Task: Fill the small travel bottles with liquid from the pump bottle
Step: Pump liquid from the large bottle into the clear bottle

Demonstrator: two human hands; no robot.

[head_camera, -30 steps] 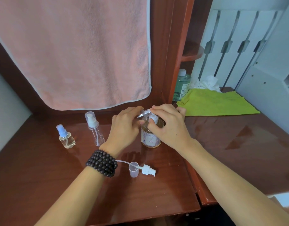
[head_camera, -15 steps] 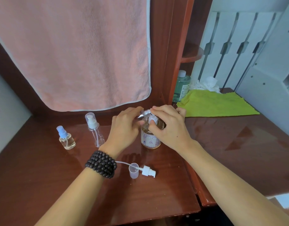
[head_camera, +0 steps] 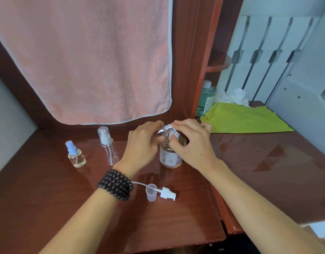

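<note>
Standing at the left of the table (head_camera: 48, 208) are a small spray bottle (head_camera: 76, 156) with pale liquid and a taller clear bottle (head_camera: 108, 145), both capped. Right of them, the left hand (head_camera: 141, 145) and right hand (head_camera: 191, 143) meet over the pump bottle (head_camera: 170, 158), fingers curled round its silver pump top (head_camera: 164, 128); which hand actually grips it is hard to tell. Nearer the table's front edge lie a small cup (head_camera: 151, 192) and a loose white pump (head_camera: 167, 193). A green cloth (head_camera: 249, 118) lies far right.

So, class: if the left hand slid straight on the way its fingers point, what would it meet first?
The left hand points right, toward the pump bottle; its fingertips look already at the silvery pump head, so that comes first, though depth is unclear.
</note>
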